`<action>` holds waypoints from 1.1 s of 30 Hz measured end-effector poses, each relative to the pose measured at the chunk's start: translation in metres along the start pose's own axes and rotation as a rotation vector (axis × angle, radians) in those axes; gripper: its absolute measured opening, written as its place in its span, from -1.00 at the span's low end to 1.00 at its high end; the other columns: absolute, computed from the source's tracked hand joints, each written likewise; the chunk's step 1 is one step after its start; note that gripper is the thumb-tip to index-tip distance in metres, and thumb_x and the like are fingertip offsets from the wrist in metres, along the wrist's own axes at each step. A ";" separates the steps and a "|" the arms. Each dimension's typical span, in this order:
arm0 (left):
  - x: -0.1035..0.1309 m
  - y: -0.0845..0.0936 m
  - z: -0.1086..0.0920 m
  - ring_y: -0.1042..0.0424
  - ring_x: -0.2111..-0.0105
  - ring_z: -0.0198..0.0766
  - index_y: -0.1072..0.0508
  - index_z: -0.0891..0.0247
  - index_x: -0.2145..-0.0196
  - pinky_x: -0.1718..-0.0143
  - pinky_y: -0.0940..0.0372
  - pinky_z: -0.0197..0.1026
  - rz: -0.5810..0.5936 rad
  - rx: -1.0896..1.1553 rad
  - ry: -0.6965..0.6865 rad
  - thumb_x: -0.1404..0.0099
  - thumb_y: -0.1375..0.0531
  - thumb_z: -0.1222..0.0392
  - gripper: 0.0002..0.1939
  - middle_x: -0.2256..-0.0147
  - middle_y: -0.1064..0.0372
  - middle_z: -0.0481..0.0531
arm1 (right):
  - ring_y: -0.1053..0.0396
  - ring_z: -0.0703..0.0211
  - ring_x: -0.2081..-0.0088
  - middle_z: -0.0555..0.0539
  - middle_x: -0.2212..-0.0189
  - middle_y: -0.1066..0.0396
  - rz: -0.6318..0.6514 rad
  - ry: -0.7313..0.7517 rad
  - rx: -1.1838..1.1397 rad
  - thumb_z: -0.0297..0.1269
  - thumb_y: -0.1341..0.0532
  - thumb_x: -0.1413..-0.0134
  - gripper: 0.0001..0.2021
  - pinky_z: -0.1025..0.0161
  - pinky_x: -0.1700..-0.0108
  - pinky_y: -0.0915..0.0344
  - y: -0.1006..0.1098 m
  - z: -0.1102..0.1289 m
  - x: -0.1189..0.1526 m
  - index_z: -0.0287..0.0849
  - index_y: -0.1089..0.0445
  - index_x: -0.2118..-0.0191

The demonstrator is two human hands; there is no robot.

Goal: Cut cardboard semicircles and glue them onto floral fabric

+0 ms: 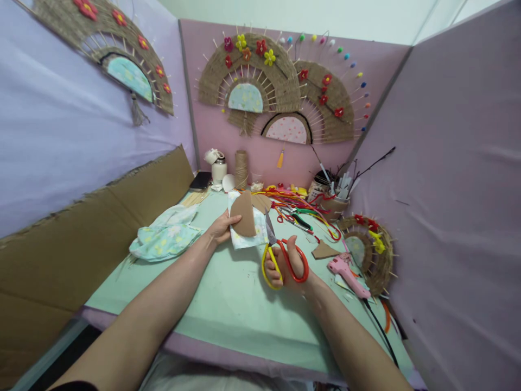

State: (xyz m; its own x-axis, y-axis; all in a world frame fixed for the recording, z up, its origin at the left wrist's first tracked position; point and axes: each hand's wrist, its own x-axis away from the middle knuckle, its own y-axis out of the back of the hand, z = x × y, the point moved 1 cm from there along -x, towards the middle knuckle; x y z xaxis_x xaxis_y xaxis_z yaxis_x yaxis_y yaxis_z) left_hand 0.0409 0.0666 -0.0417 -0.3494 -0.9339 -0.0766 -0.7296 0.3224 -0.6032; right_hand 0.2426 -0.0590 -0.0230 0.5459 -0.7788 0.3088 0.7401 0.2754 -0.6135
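My left hand (222, 227) pinches a half-round piece of cardboard (244, 214) together with a pale flowered fabric piece (240, 240) behind it. The fabric sticks out past the cardboard's edges. In my right hand (287, 263) is a pair of scissors (300, 265) with one red and one yellow handle loop, fingers through the loops. Its blades are parted and point up at the fabric's right edge. Left of my left hand lies a crumpled length of similar fabric (166, 236).
A pink glue gun (348, 276) with a black cord lies at the right, near a cardboard scrap (324, 250). Pliers (299, 220) and colored pipe cleaners (325, 217) lie behind. A twine spool (241, 169) and jar (219, 169) stand at the back. A cardboard panel (101, 217) borders the left.
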 end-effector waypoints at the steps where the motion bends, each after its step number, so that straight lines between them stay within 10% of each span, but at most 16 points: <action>1: 0.001 -0.001 0.001 -0.52 0.26 -0.19 -0.37 0.28 0.05 0.18 -0.42 -0.14 0.014 -0.008 0.009 0.03 -0.40 0.36 -0.44 0.19 -0.52 0.06 | -0.06 0.36 0.67 0.08 0.60 -0.15 0.014 -0.005 -0.008 0.56 0.13 0.18 -0.24 0.40 0.67 0.04 0.000 0.000 0.000 -0.16 -0.18 0.38; 22: 0.001 -0.017 0.021 -0.52 0.28 -0.21 -0.37 0.26 0.04 0.19 -0.41 -0.18 0.024 -0.019 0.055 0.07 -0.42 0.34 -0.40 0.22 -0.52 0.06 | -0.04 0.41 0.71 0.13 0.65 -0.16 -0.171 0.328 -0.031 0.54 -0.18 0.50 -0.26 0.41 0.75 -0.01 0.001 -0.013 -0.019 -0.12 -0.13 0.49; 33: 0.001 -0.010 0.021 -0.52 0.24 -0.14 -0.34 0.23 0.01 0.06 -0.36 -0.05 0.047 -0.051 0.077 0.07 -0.43 0.32 -0.36 0.19 -0.51 0.07 | 0.07 0.48 0.80 0.17 0.77 -0.09 -0.319 0.326 0.099 0.53 -0.13 0.35 -0.29 0.47 0.83 0.13 0.005 -0.008 -0.012 -0.15 -0.16 0.51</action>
State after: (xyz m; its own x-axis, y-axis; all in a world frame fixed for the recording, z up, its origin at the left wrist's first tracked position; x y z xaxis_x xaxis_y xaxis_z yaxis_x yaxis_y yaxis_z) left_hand 0.0600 0.0592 -0.0526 -0.4271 -0.9032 -0.0414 -0.7396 0.3753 -0.5587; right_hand 0.2363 -0.0522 -0.0351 0.1444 -0.9655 0.2168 0.8936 0.0332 -0.4476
